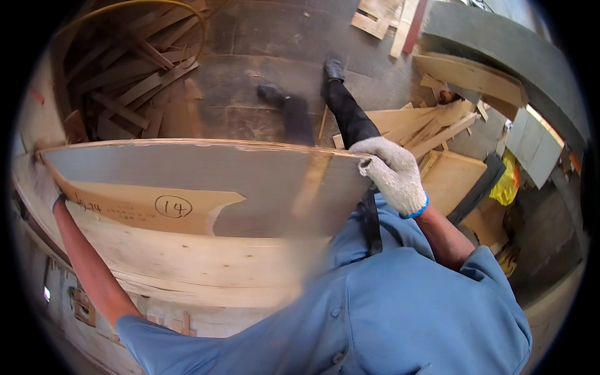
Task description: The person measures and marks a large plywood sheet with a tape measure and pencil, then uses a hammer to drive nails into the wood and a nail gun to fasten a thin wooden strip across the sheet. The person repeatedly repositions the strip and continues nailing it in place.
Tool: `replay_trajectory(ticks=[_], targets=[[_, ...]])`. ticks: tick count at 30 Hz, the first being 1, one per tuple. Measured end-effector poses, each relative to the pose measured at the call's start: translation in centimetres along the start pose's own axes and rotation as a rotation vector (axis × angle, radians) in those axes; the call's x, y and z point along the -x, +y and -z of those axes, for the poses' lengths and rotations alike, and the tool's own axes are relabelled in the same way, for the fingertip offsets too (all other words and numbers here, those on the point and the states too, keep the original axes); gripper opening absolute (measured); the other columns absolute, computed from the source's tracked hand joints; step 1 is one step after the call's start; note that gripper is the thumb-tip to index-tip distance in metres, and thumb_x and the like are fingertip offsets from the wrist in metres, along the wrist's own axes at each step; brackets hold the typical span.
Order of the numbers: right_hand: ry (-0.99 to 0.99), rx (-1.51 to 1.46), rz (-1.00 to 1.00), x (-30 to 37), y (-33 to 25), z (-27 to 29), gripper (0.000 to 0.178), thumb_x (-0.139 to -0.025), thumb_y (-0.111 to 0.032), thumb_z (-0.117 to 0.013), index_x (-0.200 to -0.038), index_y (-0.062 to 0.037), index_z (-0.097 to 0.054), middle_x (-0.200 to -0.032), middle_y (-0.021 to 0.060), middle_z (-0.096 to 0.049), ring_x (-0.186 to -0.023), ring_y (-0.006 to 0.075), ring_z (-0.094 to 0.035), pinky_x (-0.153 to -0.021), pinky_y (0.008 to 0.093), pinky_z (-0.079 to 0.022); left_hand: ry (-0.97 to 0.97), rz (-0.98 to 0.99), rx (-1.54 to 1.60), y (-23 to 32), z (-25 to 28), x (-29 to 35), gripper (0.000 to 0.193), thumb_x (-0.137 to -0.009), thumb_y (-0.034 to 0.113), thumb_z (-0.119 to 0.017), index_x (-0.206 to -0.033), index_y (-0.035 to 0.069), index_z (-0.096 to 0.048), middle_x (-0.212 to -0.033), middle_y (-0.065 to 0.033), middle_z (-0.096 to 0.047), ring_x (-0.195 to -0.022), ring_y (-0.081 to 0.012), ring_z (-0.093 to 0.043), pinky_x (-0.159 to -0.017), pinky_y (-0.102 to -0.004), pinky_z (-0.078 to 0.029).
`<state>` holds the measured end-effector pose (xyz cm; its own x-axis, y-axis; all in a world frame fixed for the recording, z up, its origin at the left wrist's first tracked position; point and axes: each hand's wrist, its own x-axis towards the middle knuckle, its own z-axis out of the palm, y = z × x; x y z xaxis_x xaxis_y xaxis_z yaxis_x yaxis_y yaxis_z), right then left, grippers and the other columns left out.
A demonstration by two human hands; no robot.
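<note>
A long wooden panel (pixel 269 169) with a grey face stands on edge across my body. Brown paper (pixel 175 206) with handwriting is stuck to part of it. My right hand (pixel 397 175), in a white knitted glove with a blue cuff, is closed over the panel's upper right corner. At the far left end, my left hand (pixel 50 177) grips the panel's edge; its fingers are blurred and partly hidden there. A pale wood surface (pixel 250 262) lies below the grey face, close to my body.
Scrap wood strips (pixel 134 94) are heaped at the far left, beside a yellow hoop-like edge (pixel 201 31). More offcuts (pixel 431 125) lie on the floor to the right, near a thick board (pixel 453 187), a yellow bag (pixel 506 181) and a curved grey piece (pixel 500 47). Another person's feet are not seen; my shoes (pixel 334 69) stand beyond the panel.
</note>
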<state>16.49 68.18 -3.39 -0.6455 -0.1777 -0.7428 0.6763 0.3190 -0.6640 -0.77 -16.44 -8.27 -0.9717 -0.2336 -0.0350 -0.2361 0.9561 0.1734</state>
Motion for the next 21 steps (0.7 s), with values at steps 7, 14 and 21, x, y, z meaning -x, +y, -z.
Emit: replay_trajectory(ticks=[7,14,21], targets=[[0.157,0.077,0.247,1.8,3.2,1.0,0.057,-0.111,-0.046,-0.037,-0.115,-0.0002,-0.070,-0.098,0.0077,-0.070,-0.084,0.0151,-0.067,-0.076,0.0279,-0.053,-0.051,0.024,0.143,-1.0,0.4,0.8,0.045,-0.107,0.033,-0.050,-0.141,0.005,-0.059,-0.126,-0.0131,-0.070,-0.115,-0.0247,-0.064,-0.101,-0.0339,-0.049],[0.204,-0.012,0.116,2.0,2.9,1.0,0.052,-0.111,-0.043,-0.040,-0.122,-0.0005,-0.067,-0.095,0.0072,-0.068,-0.078,0.0157,-0.066,-0.069,0.0286,-0.053,0.085,-0.169,0.129,0.0,-0.2,1.6,0.040,-0.109,0.028,-0.047,-0.139,0.004,-0.061,-0.130,-0.0110,-0.068,-0.114,-0.0218,-0.065,-0.099,-0.0338,-0.050],[0.112,0.437,0.341,1.1,-1.5,0.7,0.022,-0.088,-0.016,-0.072,-0.107,-0.0049,-0.072,-0.088,0.0163,-0.067,-0.079,0.0322,-0.067,-0.070,0.0364,-0.054,0.095,-0.143,-0.003,0.8,0.4,0.1,0.049,-0.108,0.031,-0.043,-0.146,0.001,-0.052,-0.145,-0.0159,-0.055,-0.131,-0.0277,-0.050,-0.111,-0.0367,-0.039]])
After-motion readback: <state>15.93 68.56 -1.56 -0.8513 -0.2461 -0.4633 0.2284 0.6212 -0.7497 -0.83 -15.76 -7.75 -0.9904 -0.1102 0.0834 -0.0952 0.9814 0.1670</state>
